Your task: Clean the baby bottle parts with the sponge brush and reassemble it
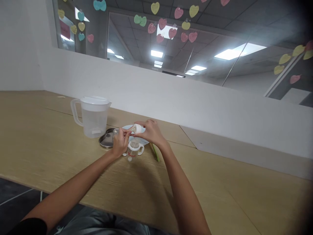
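While the right hand (153, 131) pinches a white cap (138, 128), the left hand (119, 143) pinches the clear tip (133, 129) at its nine o'clock; at six o'clock, a handled bottle (133, 149) stands on the desk (232, 186), a pitcher (95, 119) toward the bottle's ten o'clock.

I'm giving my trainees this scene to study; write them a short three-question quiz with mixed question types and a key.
1. True or false: the lidded pitcher stands to the left of the two-handled bottle.

2. What is the right hand holding?
A. the pitcher's handle
B. a white bottle top
C. the pitcher's lid

3. Fill the gap: the lettering on the bottle is ____ in colour.

Key: 1. True. 2. B. 3. Red.
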Available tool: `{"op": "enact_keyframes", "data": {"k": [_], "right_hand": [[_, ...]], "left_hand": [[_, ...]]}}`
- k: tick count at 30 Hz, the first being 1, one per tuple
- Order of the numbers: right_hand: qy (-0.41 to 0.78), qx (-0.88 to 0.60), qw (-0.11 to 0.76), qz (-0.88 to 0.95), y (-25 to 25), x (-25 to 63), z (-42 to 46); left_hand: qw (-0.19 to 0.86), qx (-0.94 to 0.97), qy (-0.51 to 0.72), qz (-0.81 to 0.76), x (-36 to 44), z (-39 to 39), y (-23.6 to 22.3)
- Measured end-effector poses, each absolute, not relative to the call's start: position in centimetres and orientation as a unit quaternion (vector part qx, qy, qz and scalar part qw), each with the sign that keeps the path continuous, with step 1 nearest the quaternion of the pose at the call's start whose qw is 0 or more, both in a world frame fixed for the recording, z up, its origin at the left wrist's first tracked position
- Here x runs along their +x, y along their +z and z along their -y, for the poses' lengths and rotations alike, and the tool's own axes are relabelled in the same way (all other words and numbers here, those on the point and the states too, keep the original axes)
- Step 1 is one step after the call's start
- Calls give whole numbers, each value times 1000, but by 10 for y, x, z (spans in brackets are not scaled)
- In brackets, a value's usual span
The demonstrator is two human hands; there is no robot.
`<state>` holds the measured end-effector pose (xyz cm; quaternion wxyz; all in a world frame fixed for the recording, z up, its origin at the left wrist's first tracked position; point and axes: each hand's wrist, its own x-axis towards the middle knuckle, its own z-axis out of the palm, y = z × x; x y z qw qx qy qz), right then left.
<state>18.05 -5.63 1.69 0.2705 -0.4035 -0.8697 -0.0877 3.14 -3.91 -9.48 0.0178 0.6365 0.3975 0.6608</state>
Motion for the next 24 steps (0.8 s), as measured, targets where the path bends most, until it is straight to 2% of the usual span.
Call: {"op": "enact_keyframes", "data": {"k": [8, 14, 19, 24], "right_hand": [[-4, -343, 245, 907, 26, 185, 65], [-9, -369, 232, 900, 32, 186, 73], [-55, -456, 281, 843, 27, 193, 65], [14, -483, 293, 825, 19, 195, 58]], "left_hand": [[61, 640, 664, -380, 32, 43, -92], [81, 643, 655, -388, 27, 42, -90], [141, 753, 546, -339, 17, 40, -89], [133, 823, 418, -362, 22, 45, -89]]}}
